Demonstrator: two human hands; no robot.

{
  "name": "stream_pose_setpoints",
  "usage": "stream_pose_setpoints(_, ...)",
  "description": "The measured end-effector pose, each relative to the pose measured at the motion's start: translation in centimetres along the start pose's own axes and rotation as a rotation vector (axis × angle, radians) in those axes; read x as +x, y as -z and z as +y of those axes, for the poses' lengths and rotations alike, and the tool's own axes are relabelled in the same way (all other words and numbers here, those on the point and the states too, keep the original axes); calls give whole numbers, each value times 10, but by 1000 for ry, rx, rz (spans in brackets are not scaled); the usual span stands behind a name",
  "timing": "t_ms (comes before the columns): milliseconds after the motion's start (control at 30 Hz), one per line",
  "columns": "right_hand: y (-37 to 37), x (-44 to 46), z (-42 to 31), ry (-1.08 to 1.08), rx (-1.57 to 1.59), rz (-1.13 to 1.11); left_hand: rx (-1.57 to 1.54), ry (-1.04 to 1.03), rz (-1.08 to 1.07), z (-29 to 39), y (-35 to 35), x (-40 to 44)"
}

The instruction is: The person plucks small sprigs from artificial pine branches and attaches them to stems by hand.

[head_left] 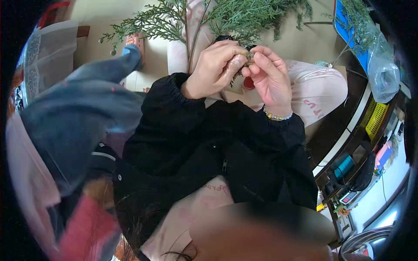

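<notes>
My left hand [217, 67] and my right hand [270, 74] meet in front of my chest. Their fingertips pinch a small greenish-brown piece [250, 57] between them, too small and too covered to name surely. On my right wrist sits a beaded bracelet [277, 116]. Just beyond my hands are feathery green conifer sprigs [248, 19], and another branch [152, 28] spreads to the left with small round cones [113, 52] at its tip. A red round thing [248, 83] shows partly under my right hand.
A person in blue jeans [82, 95] is close on my left. To the right stand a blue board [348, 35], a clear plastic bag [385, 71] and a dark shelf with a yellow basket [375, 119]. My pink-printed trouser leg [320, 89] extends to the right.
</notes>
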State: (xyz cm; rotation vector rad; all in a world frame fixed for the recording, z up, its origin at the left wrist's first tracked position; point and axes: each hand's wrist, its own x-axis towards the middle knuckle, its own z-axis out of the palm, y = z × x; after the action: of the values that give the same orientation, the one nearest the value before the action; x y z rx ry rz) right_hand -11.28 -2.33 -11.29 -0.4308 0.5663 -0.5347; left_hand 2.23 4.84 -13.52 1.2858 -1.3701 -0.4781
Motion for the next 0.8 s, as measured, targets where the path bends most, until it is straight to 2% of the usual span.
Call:
stream_pose_setpoints(300, -2, -2, 14, -26, 9, -85, -58, 52, 2, -2, 7, -7)
stream_pose_setpoints(633, 6, 0, 19, -23, 75, -30, 164, -109, -81, -7, 10, -1)
stream_pose_setpoints(733, 2, 1, 19, 31, 68, -42, 158, -93, 18, -7, 5, -3)
stream_pose_setpoints(800, 1, 2, 17, 53, 63, -99, 94, 12, 43, 2, 5, -5)
